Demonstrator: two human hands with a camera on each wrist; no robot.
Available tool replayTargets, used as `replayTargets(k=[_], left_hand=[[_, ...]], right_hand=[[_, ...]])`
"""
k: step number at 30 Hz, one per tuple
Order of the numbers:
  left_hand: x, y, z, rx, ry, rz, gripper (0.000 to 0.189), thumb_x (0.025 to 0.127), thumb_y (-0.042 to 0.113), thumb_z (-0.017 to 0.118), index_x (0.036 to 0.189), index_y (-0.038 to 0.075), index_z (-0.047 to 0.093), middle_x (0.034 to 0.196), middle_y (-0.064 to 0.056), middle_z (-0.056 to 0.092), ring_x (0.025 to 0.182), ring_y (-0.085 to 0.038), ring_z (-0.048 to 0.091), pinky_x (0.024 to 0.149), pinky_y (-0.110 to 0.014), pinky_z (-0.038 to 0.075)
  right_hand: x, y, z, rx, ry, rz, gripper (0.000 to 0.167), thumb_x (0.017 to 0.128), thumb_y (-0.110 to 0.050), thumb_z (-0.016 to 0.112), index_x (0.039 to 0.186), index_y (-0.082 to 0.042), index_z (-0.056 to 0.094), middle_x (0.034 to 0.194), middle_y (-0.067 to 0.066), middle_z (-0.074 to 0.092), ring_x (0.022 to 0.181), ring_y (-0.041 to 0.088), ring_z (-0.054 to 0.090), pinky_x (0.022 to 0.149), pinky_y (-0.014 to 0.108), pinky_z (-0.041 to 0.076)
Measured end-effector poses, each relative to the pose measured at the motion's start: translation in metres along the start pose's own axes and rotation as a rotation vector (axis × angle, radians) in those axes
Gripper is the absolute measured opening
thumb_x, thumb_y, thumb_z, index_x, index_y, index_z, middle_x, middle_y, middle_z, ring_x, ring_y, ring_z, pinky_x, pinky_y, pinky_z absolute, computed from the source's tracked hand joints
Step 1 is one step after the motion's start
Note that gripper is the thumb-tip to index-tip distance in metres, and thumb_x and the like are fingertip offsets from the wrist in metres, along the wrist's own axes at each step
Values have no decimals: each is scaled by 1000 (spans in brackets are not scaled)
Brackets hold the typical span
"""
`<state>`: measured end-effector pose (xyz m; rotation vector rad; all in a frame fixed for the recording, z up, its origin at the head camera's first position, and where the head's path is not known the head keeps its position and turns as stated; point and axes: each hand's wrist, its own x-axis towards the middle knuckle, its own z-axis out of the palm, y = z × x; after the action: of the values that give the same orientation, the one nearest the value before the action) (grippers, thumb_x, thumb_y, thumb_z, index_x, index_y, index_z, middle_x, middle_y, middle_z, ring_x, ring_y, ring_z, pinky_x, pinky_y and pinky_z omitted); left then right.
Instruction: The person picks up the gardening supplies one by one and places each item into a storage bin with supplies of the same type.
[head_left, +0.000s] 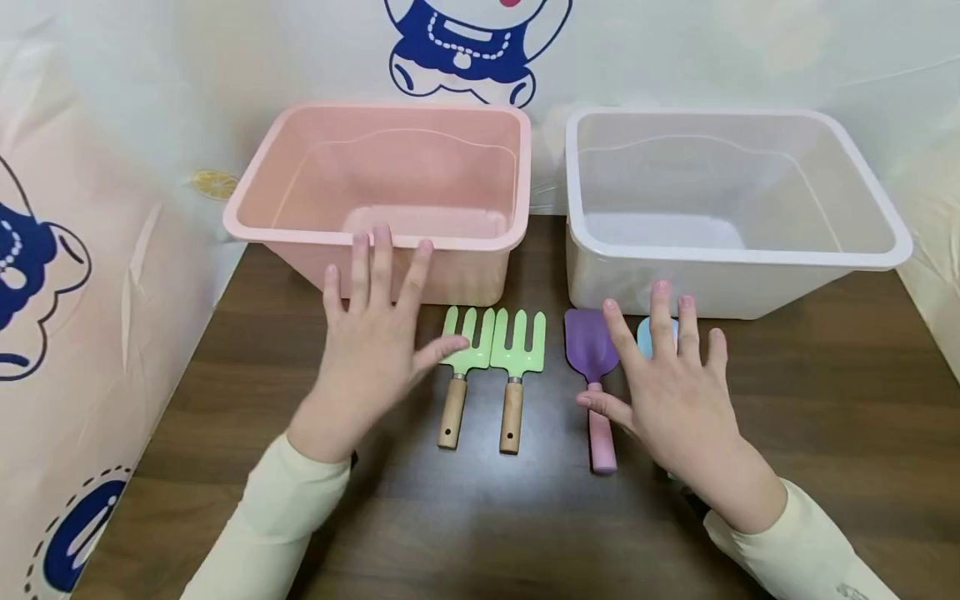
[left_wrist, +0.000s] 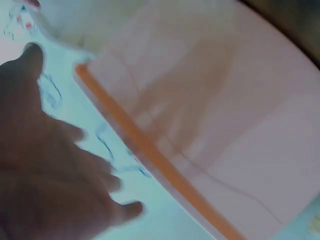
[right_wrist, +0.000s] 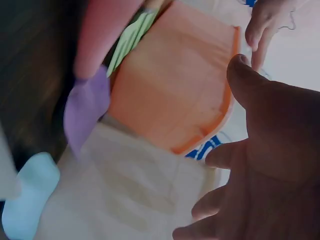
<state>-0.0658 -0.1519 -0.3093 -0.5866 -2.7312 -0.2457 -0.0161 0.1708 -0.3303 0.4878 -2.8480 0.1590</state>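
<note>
My left hand [head_left: 371, 358] is spread with its palm down, in front of the pink bin [head_left: 480, 271]; its fingertips overlap the bin's front rim in the head view and it holds nothing. Two green hand forks with wooden handles, a left one [head_left: 452, 412] and a right one [head_left: 517, 358], lie side by side just right of that hand. The right hand [head_left: 682, 408], also spread and holding nothing, is over a purple trowel [head_left: 588, 342] with a pink handle. A light blue tool [right_wrist: 32, 190] lies beside the trowel, mostly hidden by this hand in the head view.
A white bin [head_left: 750, 283] stands to the right of the pink one, with a narrow gap between them. Both sit at the back of the dark wooden table [head_left: 450, 525]. Printed cloth [head_left: 660, 50] hangs behind and along the sides.
</note>
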Motion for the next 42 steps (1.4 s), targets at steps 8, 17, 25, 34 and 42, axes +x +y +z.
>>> replayTargets(k=[8,17,25,34,42], left_hand=[[31,-73,-19,-141,178,-26,96,92,79,36,164,22,8,167,-17,-9,152,-33,-12,115,-62,-8],[40,-155,-13,-344,206,-240,87,94,69,53,162,22,27,169,-9,8,153,-21,1,119,-47,-5],[43,-171,-10,-518,399,-298,60,95,52,61,145,19,58,158,-1,40,145,-10,30,118,-32,19],[51,-167,-11,-576,400,-335,53,96,46,60,142,19,61,158,3,38,144,-9,30,116,-30,19],[51,-171,-8,-653,423,-352,54,95,46,62,140,16,63,158,1,38,144,-11,29,115,-30,18]], right_hand=[[-2,-24,-7,145,-44,-76,75,90,-48,72,150,-9,49,144,34,45,121,50,55,87,64,49],[-15,-71,16,180,-25,-306,47,88,-42,76,120,-7,70,79,7,58,60,22,54,49,33,45],[-17,-92,34,177,-204,-278,43,92,-44,72,122,-14,69,78,3,54,60,20,51,49,31,42],[-15,-88,49,111,-137,-218,37,86,-34,81,87,-10,53,64,4,43,47,18,45,35,29,32],[-12,-80,60,15,-59,-190,46,79,-27,87,87,-7,47,56,1,34,41,15,42,30,29,31]])
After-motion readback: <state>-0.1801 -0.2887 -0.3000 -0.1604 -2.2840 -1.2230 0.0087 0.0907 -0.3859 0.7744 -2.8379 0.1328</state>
